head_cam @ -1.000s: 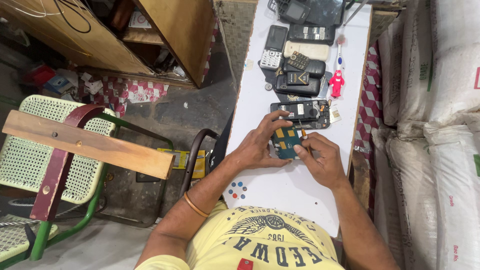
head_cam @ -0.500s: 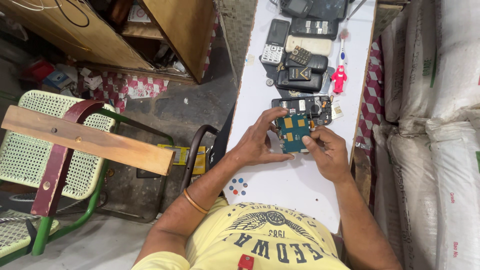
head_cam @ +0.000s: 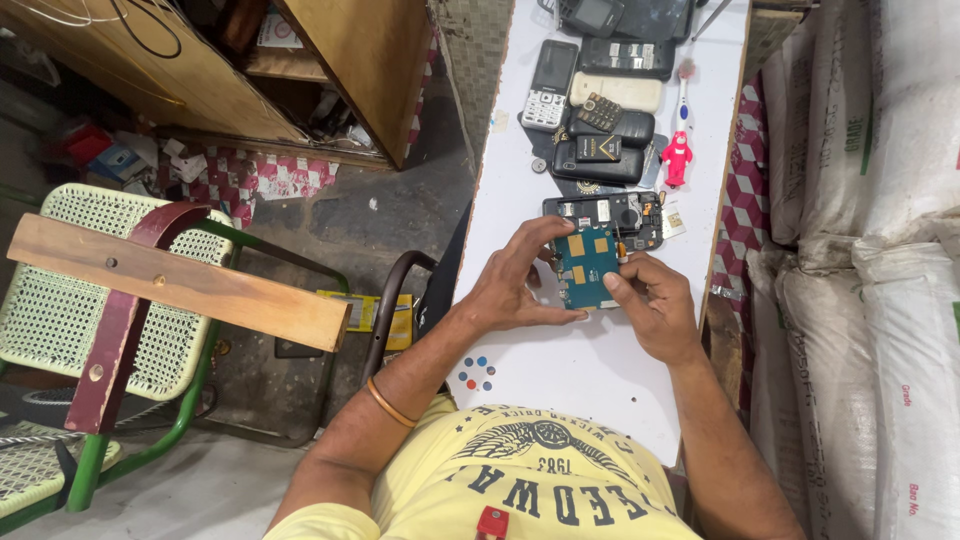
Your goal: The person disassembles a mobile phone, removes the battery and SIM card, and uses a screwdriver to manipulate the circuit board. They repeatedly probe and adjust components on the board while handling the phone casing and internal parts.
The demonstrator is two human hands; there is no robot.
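Circuit board (head_cam: 587, 268): blue-green with gold patches, held over the white table (head_cam: 590, 370), just in front of an opened phone body (head_cam: 605, 215).
Left hand (head_cam: 515, 283): fingers curled, pinching the board's left edge between thumb and fingertips.
Right hand (head_cam: 650, 305): fingers bent, thumb and forefinger gripping the board's right edge; a small part at that edge is perhaps a connector, too small to tell.
Phones (head_cam: 600, 120): a cluster lying farther up the table.
Toothbrush (head_cam: 682, 125): white with a red grip, beside the phones.
Chair (head_cam: 110, 300): green frame, on the floor well apart.
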